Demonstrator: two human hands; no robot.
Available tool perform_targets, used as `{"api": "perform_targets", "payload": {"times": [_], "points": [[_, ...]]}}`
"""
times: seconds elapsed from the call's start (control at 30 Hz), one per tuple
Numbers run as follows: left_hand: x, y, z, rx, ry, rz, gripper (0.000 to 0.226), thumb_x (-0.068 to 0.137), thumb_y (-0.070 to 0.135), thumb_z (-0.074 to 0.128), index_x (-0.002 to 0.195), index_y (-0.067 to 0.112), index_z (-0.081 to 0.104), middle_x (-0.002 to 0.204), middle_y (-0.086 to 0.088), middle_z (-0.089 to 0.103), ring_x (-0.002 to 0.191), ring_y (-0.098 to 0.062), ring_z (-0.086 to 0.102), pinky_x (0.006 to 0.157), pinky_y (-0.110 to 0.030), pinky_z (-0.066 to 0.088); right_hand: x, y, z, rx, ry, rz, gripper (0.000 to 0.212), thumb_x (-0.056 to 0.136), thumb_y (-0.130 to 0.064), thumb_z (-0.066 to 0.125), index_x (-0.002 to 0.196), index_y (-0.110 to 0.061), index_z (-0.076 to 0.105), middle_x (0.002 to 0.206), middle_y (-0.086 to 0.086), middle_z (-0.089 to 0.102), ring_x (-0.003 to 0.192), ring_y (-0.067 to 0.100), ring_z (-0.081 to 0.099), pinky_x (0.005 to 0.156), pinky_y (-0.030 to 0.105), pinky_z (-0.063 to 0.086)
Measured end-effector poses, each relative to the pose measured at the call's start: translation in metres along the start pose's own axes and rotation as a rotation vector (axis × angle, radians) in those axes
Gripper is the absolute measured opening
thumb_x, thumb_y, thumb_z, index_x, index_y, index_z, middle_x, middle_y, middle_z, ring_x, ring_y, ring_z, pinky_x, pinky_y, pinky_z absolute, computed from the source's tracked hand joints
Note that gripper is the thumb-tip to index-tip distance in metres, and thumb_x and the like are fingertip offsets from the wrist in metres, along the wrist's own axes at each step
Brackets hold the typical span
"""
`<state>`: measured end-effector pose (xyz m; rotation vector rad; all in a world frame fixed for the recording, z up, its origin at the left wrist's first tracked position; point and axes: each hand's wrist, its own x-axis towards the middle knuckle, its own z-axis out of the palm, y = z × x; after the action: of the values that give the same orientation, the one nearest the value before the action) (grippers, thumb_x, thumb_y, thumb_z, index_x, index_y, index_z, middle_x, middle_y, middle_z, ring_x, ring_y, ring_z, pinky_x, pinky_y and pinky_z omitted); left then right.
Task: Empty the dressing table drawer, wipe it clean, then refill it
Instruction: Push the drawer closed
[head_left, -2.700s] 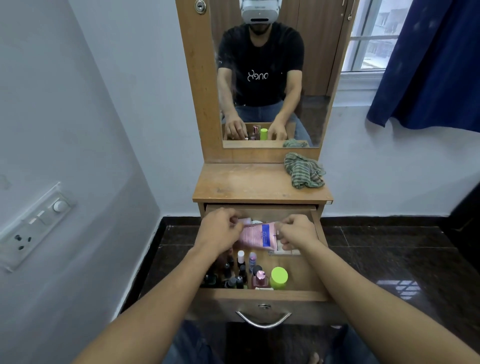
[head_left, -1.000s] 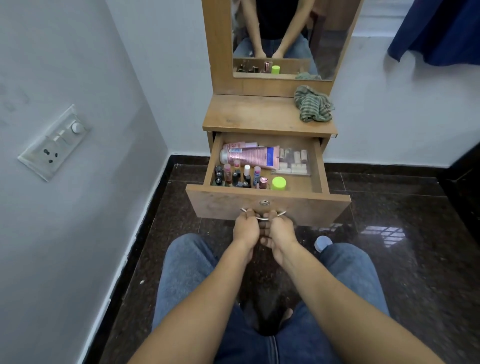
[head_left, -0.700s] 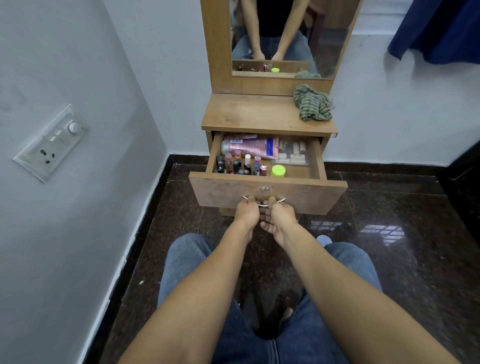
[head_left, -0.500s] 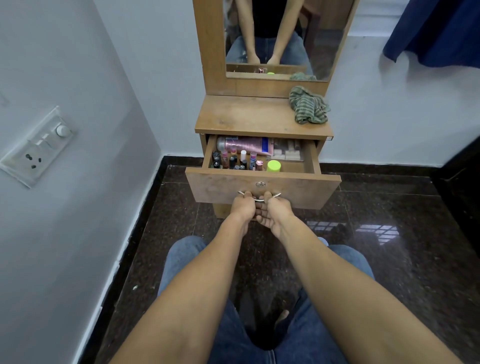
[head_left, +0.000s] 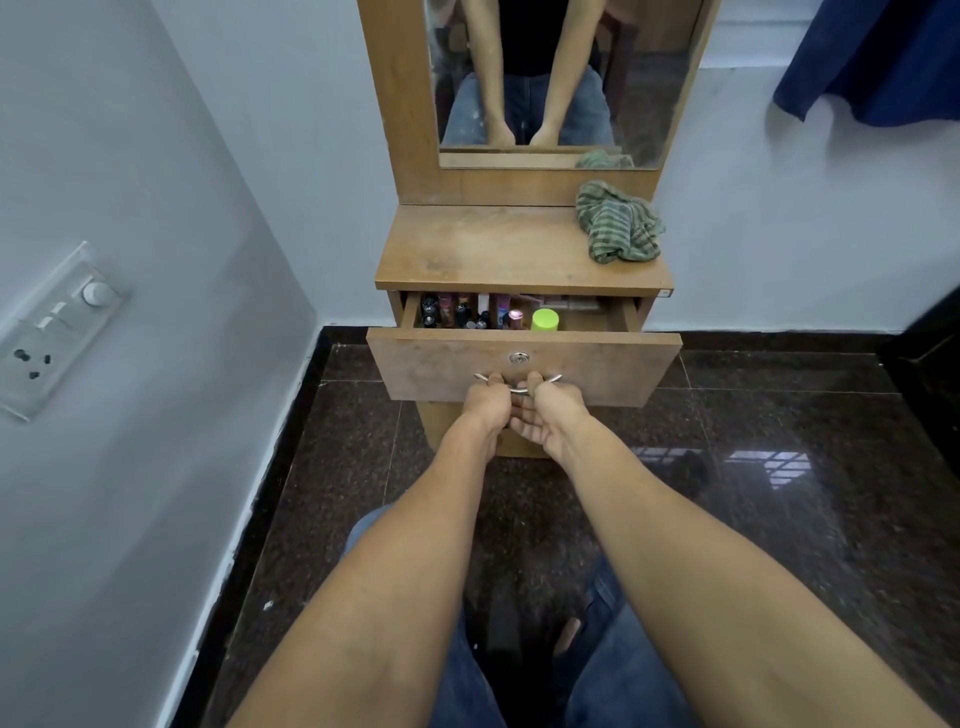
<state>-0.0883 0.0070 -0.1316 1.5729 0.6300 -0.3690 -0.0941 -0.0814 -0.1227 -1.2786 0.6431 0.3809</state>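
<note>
L hand (head_left: 485, 406) + R hand (head_left: 551, 415): both grip handle (head_left: 519, 389), side by side | drawer (head_left: 597, 366): part open

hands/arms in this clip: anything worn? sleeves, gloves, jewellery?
Nothing worn. The left hand and right hand have no gloves, rings, watch or bands that I can see. The forearms are uncovered to the frame edge, with no sleeves in view. Blue jeans show below.
</note>
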Motion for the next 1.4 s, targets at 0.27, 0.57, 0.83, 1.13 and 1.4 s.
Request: {"api": "perform_targets", "payload": {"times": [0.27,0.57,0.83,1.13,1.4], "points": [[0.039,0.024,0.009,0.015,0.049,0.020,0.036,0.109,0.036,0.031,0.103,0.016,0.060,0.095,-0.006,0.064,0.079,-0.018,0.056,0.077,-0.032,0.043,0.033,-0.026,0.010,0.028,-0.019,-0.012,0.027,0.109,-0.026,0.042,0.097,-0.010,0.060,0.062,0.002,0.074,0.052,0.012,0.071,0.045,0.025,0.054],[0.061,0.036,0.010,0.050,0.022,0.018,0.034,0.110,0.034,0.030,0.109,0.016,0.059,0.086,0.000,0.059,0.085,-0.013,0.058,0.069,-0.028,0.042,0.055,-0.039,0.012,0.014,-0.038,-0.011,0.026,0.109,-0.022,0.042,0.097,-0.007,0.060,0.063,0.005,0.074,0.055,0.016,0.073,0.045,0.029,0.056],[0.053,0.041,0.009,0.115,0.034,0.020,0.037,0.111,0.034,0.030,0.086,0.018,0.053,0.085,0.001,0.058,0.084,-0.014,0.059,0.071,-0.032,0.042,0.050,-0.039,0.013,-0.005,-0.044,-0.008,0.030,0.109,-0.026,0.041,0.103,-0.008,0.064,0.067,0.007,0.075,0.057,0.017,0.074,0.047,0.030,0.056],[0.051,0.059,0.003,0.369,-0.036,-0.022,0.048,0.112,0.030,0.027,0.127,0.003,0.063,0.129,-0.019,0.067,0.119,-0.033,0.063,0.100,-0.036,0.050,0.046,-0.050,0.015,-0.072,0.008,0.094,0.031,0.109,-0.029,0.043,0.094,-0.011,0.063,0.063,0.007,0.074,0.053,0.019,0.073,0.043,0.029,0.054],[0.013,0.098,-0.007,1.071,0.101,-0.012,0.063,0.107,0.051,0.021,0.125,0.014,0.069,0.129,-0.012,0.068,0.121,-0.033,0.062,0.101,-0.039,0.049,0.026,-0.082,0.007,-0.475,0.131,0.130,0.045,0.099,-0.046,0.058,0.089,-0.004,0.071,0.076,0.017,0.074,0.053,0.024,0.068,0.054,0.045,0.063]]}}
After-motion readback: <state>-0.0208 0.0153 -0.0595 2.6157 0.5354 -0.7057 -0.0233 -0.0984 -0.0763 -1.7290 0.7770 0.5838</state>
